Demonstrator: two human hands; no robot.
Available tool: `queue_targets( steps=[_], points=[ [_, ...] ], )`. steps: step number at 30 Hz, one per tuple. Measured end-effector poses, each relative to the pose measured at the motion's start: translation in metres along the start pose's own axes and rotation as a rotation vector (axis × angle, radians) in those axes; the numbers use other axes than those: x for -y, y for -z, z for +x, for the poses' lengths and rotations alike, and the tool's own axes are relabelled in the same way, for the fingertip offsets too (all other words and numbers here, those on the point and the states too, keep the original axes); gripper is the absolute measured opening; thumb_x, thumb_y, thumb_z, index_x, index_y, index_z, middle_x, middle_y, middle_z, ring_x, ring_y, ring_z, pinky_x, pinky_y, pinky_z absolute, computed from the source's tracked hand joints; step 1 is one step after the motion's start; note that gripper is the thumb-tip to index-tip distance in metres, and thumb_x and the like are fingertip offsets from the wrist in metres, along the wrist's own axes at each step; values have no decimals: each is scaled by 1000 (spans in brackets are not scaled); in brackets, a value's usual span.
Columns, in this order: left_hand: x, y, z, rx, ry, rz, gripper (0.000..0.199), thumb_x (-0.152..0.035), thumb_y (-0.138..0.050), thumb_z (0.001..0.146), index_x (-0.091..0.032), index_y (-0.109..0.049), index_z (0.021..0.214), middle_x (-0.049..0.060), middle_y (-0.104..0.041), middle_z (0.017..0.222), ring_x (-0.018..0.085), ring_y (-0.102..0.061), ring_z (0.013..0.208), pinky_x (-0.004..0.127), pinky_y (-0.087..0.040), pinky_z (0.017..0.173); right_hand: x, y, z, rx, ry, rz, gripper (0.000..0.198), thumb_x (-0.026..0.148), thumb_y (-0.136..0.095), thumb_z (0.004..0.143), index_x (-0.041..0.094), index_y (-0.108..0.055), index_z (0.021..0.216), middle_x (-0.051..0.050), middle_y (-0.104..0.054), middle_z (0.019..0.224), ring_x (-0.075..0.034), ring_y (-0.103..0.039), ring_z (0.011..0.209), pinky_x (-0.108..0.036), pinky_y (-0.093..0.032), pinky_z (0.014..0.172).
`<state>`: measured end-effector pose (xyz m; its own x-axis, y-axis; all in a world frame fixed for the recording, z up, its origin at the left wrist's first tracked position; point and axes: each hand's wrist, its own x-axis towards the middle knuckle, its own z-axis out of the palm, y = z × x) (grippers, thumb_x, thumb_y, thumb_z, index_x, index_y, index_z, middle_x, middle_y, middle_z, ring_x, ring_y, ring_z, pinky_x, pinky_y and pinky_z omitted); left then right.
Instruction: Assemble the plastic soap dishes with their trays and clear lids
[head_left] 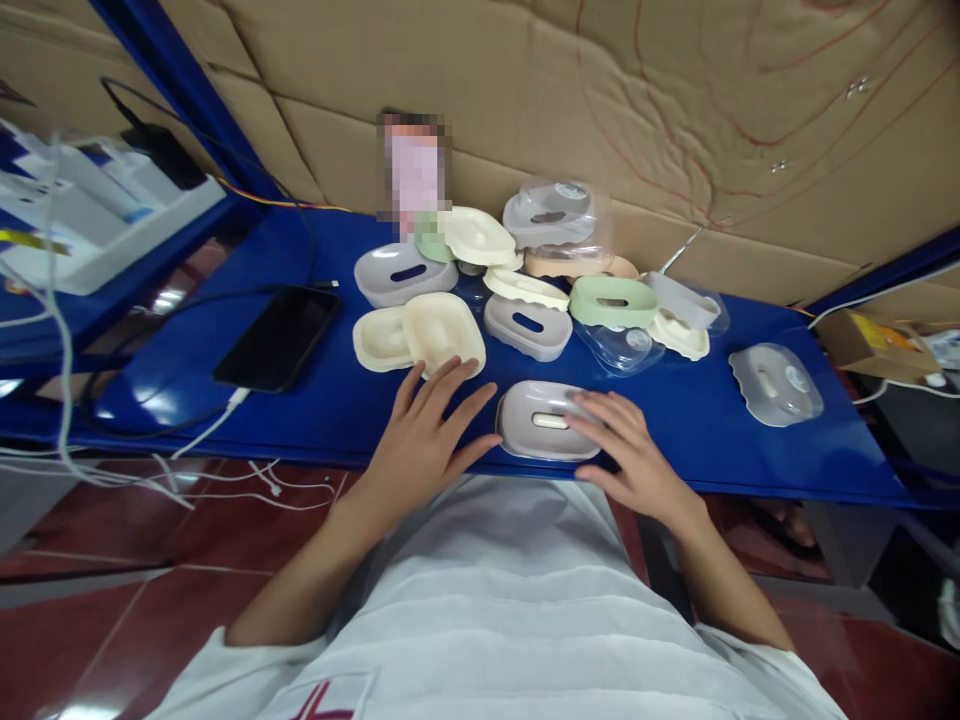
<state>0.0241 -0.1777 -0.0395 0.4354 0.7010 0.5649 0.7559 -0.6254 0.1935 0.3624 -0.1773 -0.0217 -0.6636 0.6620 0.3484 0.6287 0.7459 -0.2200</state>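
A grey oval soap-dish part [541, 418] with a slot in its middle lies at the near edge of the blue shelf [750, 440]. My right hand [626, 445] rests flat with its fingertips on that part's right side. My left hand [427, 435] lies flat on the shelf to its left, fingers spread, fingertips close to a cream tray [442, 332]. Neither hand grips anything.
Behind lies a heap of soap-dish parts: grey slotted pieces [526, 326], a green one [613, 301], cream trays [381, 340] and clear lids [622, 348]. A grey lid [776, 383] sits alone at right. A black phone [279, 337] with a cable lies at left. Cardboard backs the shelf.
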Motion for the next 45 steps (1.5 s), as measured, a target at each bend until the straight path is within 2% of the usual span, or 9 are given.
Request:
queue_targets(
  steps=[6,12,16,19,25,31,34,39,45],
  points=[
    [-19,-2,2,121,-223,-132,50,-43,-62,110,-20,-56,154,18,-58,162,34,-53,153,57,-43,128,-35,13,20,-204,-378,-323,60,48,-54,111,24,-46,165,-17,-53,166,-41,-43,158,-65,-39,125],
    [-19,-9,1,127,-214,-186,33,-33,-67,108,-18,-66,137,14,-70,144,33,-58,147,52,-55,117,-54,1,26,-192,-553,-363,58,56,-62,105,20,-62,150,-20,-65,141,-41,-66,127,-60,-58,105],
    [-15,-10,0,69,-181,-277,25,-26,-71,105,-19,-68,129,13,-71,138,31,-61,143,48,-58,115,-55,6,21,-322,-509,-233,40,53,-58,107,22,-73,128,-15,-70,125,-32,-70,119,-49,-60,104],
    [-15,-10,1,70,-158,-307,23,-24,-71,104,-20,-69,127,13,-70,138,30,-61,142,48,-58,116,-48,9,18,-381,-509,-236,39,53,-55,109,24,-72,130,-14,-72,124,-31,-72,118,-48,-60,104],
    [-14,-10,2,55,-153,-340,22,-21,-73,103,-17,-69,124,15,-70,135,31,-61,141,50,-58,117,-32,-3,26,-75,-440,-401,60,57,-60,106,24,-57,156,-19,-56,160,-41,-61,139,-58,-57,108],
    [-12,-10,-1,25,-113,-423,26,-22,-75,101,-20,-67,126,12,-71,133,28,-62,141,47,-57,120,-29,6,8,-234,-506,-199,51,57,-68,101,23,-66,139,-17,-64,148,-37,-67,132,-52,-63,103],
    [-13,-10,-2,23,-82,-395,43,-26,-75,102,-23,-62,143,14,-67,143,28,-64,140,47,-58,118,-20,13,-9,-275,-400,85,47,50,-70,102,27,-64,143,-15,-65,149,-34,-64,140,-52,-60,111],
    [-12,-12,-5,36,-32,-399,70,-34,-74,104,-33,-41,166,16,-39,173,33,-50,156,52,-58,120,3,5,-8,-39,-143,284,51,37,-60,109,33,-53,159,-11,-53,167,-31,-51,156,-55,-50,124],
    [-7,-13,-6,12,-25,-455,60,-33,-75,103,-31,-52,158,15,-52,163,30,-55,151,53,-56,122,19,-11,7,-15,45,143,72,30,-64,108,38,-35,173,-5,-33,180,-35,-23,169,-65,-40,131]
  ],
)
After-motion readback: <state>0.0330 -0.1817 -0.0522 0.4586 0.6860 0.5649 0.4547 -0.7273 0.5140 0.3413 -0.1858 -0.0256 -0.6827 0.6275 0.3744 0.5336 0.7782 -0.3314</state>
